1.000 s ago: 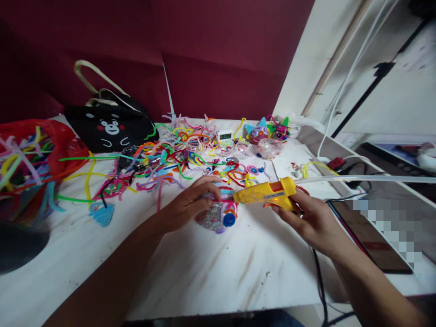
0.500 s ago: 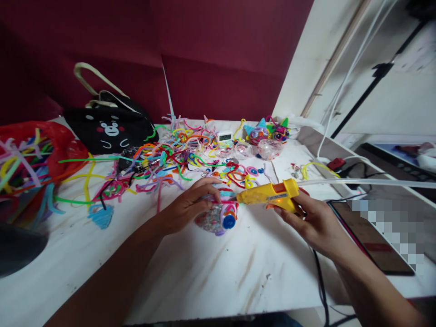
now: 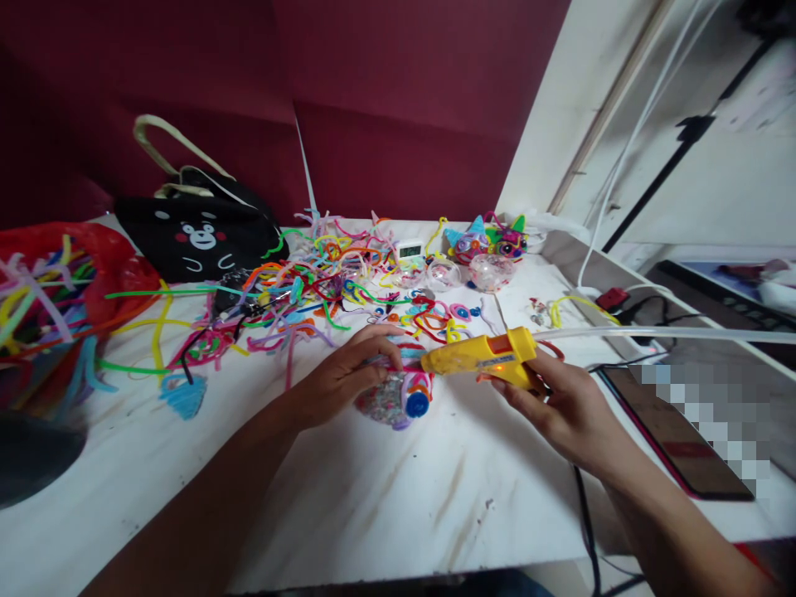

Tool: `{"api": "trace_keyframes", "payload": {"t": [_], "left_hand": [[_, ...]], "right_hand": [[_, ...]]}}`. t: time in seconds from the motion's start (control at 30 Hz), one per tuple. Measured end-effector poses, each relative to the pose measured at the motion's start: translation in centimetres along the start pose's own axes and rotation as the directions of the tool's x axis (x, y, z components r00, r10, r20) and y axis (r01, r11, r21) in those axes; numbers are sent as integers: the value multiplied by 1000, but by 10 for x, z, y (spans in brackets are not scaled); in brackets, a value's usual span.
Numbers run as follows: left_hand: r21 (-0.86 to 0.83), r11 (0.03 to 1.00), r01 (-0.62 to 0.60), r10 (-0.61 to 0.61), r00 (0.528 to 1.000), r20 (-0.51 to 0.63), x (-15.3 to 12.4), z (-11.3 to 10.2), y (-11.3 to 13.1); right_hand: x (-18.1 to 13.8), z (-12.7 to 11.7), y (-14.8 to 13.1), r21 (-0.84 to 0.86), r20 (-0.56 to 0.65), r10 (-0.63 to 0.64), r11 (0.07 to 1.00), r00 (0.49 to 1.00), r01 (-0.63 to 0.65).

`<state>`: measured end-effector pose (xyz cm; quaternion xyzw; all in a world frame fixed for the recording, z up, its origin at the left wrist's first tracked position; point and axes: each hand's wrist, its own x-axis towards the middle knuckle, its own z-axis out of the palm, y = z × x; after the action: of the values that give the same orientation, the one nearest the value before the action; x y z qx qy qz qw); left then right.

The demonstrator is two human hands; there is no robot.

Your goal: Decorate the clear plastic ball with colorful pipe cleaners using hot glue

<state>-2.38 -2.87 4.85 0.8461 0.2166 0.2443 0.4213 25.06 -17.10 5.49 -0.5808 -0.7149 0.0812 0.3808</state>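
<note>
My left hand is closed on a clear plastic ball dressed with pipe cleaners, resting on the white marbled table. A blue button ringed with orange and pink pipe cleaner sits on the ball's right side. In my right hand is a yellow hot glue gun, its small light lit and a long clear glue stick trailing from its back. The gun's nozzle points left at the pipe cleaners on top of the ball, close by my left fingertips; whether it touches is hidden.
Loose pipe cleaners heap across the back. Two decorated balls stand behind clear ones. At left are a red bag and a black bag; at right, a tablet and cables. A blue piece lies front left.
The glue gun has moved slightly left with my right hand, bringing its nozzle nearer the top of the ball. My left hand and the ball have hardly moved.
</note>
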Motion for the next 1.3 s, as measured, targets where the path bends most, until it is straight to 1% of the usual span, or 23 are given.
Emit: {"api": "trace_keyframes", "payload": {"t": [0.1, 0.23, 0.47, 0.63, 0.8, 1.07, 1.3], "left_hand": [[10, 1000, 2, -2, 1000, -12, 0, 0, 3], [19, 1000, 4, -4, 1000, 3, 0, 0, 5], [33, 999, -30, 30, 999, 10, 1, 0, -4], [33, 999, 5, -5, 1000, 9, 1, -1, 1], [21, 1000, -1, 1, 1000, 8, 1, -1, 6], [42, 999, 15, -15, 1000, 1, 0, 0, 7], [22, 1000, 13, -13, 1000, 7, 0, -1, 5]], "right_hand": [[0, 0, -2, -5, 0, -6, 1000, 1000, 6], [0, -1, -1, -16, -5, -20, 1000, 1000, 20], [-3, -2, 3, -17, -20, -29, 999, 999, 29], [-6, -3, 5, -30, -38, 9, 1000, 999, -10], [-10, -2, 7, -42, -24, 56, 998, 998, -57], [-10, -2, 5, -72, -47, 34, 997, 998, -38], [-15, -1, 8, -63, -52, 76, 995, 996, -79]]}}
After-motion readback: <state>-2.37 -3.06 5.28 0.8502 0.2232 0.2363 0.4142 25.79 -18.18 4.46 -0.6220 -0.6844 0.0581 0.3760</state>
